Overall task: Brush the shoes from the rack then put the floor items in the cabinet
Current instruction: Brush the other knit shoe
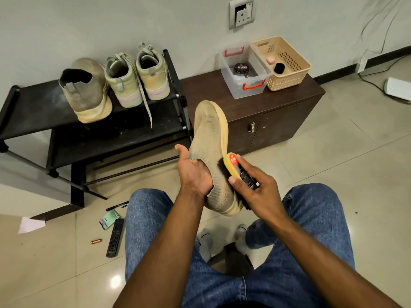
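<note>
the left hand [193, 174] has its fingers tucked into the opening of a beige knit slip-on shoe [211, 143], gripping its collar and holding it up in the air with the toe pointing away toward the wall. the right hand [255, 187] is clamped around a yellow shoe brush [233, 166], thumb on the near edge, with the dark bristles pressed against the side of the shoe near the heel. both are held above the person's knees in blue jeans [151, 218]. to the left stands a black shoe rack [138, 138]; on its top shelf sit the matching slip-on shoe [89, 94] and, just beside it, a pair of pale lace-up sneakers [138, 78], one lace hanging down over the shelf edge. right of the rack is a low dark brown cabinet [278, 121] with its doors closed; on top of it rest a clear plastic box [242, 74] holding a polish tin, and a beige basket [287, 63] touching it. on the floor by the left knee lie a black remote [115, 237], a small battery [96, 241], a green packet [109, 218] and a pen [117, 205].
</note>
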